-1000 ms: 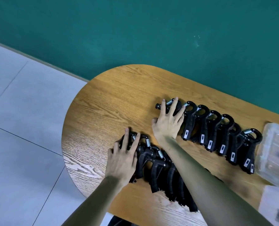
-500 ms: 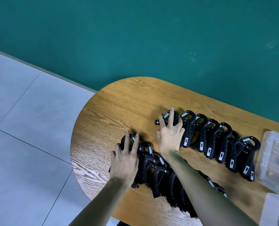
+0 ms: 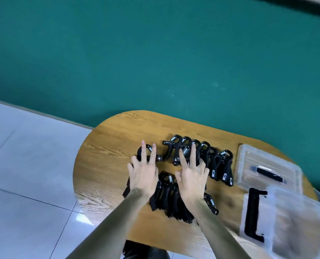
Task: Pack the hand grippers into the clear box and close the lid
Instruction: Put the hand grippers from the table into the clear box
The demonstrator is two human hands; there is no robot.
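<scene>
Several black hand grippers lie in two rows on the wooden table [image 3: 108,146]. The far row [image 3: 211,157] runs toward the right; the near row [image 3: 171,200] lies between my forearms. My left hand [image 3: 143,171] lies flat with straight, spread fingers on one black hand gripper [image 3: 143,152] set apart at the left end. My right hand [image 3: 191,172] lies flat with straight fingers on the left part of the far row. A clear lid with a black handle [image 3: 269,171] rests at the right. The clear box [image 3: 286,219], blurred, sits at the near right with a black handle on its side.
A green wall [image 3: 155,62] rises behind the table. Grey floor tiles [image 3: 24,174] lie to the left of the rounded table end. A dark object [image 3: 144,249] shows below the table's near edge.
The camera has tilted up and swung right, bringing the box and lid into view. Both hands moved away from me; the left hand now covers a gripper apart from the near row.
</scene>
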